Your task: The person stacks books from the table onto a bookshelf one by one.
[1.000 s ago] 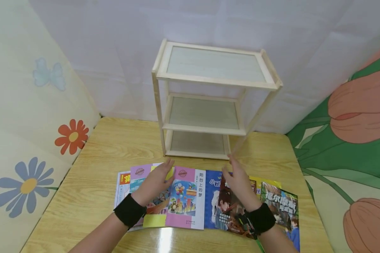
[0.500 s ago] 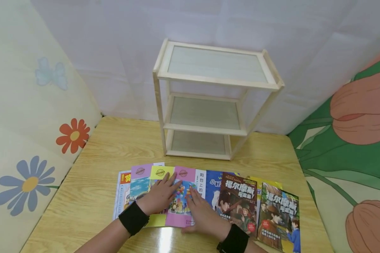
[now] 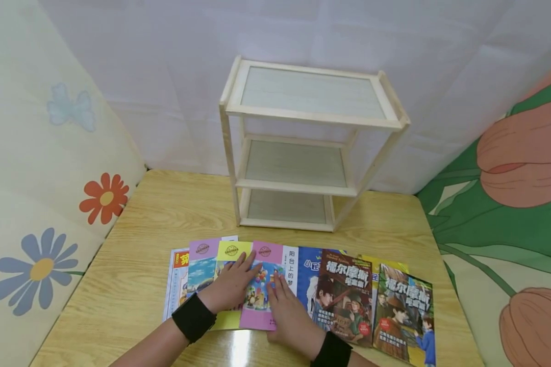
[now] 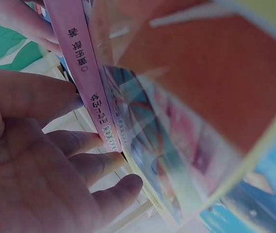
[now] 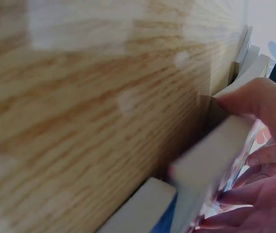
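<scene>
A row of overlapping paperback books lies on the wooden table. My left hand rests with spread fingers over the yellow book and the left edge of the pink book. In the left wrist view, the fingertips are at the pink spine. My right hand holds the pink book's lower right part, fingers on the cover and thumb at the near edge. From the right wrist, the thumb is beside the book's page edge, which sits tilted above its neighbour.
A three-tier wooden shelf stands behind the books. To the right are a blue book, a brown-covered book and another comic-style book. A purple book lies at left. Painted panels flank the table.
Both hands have come down from above the row; the right has moved left, off the brown book, onto the pink book. In the last half second the right hand has shifted only slightly.
</scene>
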### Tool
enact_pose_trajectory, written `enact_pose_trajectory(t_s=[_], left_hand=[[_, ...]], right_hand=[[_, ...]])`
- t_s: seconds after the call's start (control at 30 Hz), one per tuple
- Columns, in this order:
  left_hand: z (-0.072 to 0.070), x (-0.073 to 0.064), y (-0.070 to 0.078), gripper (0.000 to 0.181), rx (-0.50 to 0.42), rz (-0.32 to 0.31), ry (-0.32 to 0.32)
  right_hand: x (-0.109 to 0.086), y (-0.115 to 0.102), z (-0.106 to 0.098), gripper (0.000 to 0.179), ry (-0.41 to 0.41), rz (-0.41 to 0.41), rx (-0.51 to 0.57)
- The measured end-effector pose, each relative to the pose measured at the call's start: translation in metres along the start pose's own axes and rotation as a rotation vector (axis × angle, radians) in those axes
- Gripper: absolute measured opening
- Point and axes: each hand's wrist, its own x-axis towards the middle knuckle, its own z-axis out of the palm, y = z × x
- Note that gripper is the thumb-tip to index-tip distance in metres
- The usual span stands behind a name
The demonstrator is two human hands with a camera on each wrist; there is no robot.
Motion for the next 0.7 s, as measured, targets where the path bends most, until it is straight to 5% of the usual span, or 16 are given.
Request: enact_pose_trajectory(t_s=[0.43, 0.7], left_hand=[[0.000, 0.004, -0.007, 0.056, -0.035, 0.048, 0.072], [0.009, 0.017, -0.018, 0.054, 0.019, 0.135, 0.145]], right_hand=[[-0.004, 0.017, -0.011, 0.114, -0.019, -0.043, 0.250], [-0.010, 0.031, -0.026, 0.105, -0.072, -0.213, 0.311]])
